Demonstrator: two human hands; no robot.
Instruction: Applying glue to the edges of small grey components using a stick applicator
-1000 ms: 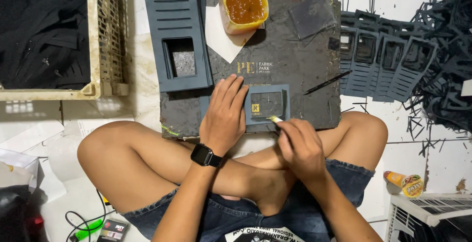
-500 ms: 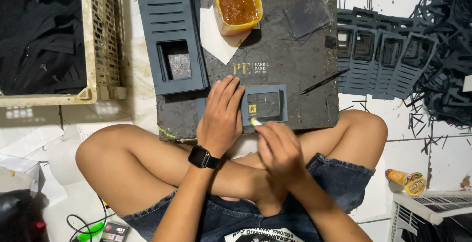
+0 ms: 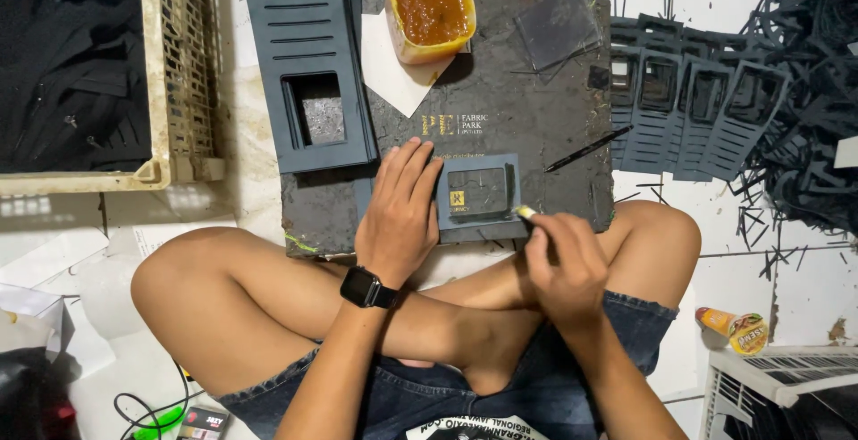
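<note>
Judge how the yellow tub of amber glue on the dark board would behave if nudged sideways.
The yellow tub is open and looks nearly full, so it would probably slosh or spill. Its walls look soft and bent, likely to deform. It sits partly on white paper, so it might slide.

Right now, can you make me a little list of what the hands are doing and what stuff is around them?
left hand: left hand lies flat, pressing on the small grey frame
right hand: right hand holds a small pale-tipped tool at the frame's right edge
work surface: dark board resting on the crossed legs
on the board: tub of orange paste, black pen, long slotted grey panel
to the right: row of similar grey panels
to the left: pale plastic crate
wrist: black watch
</note>
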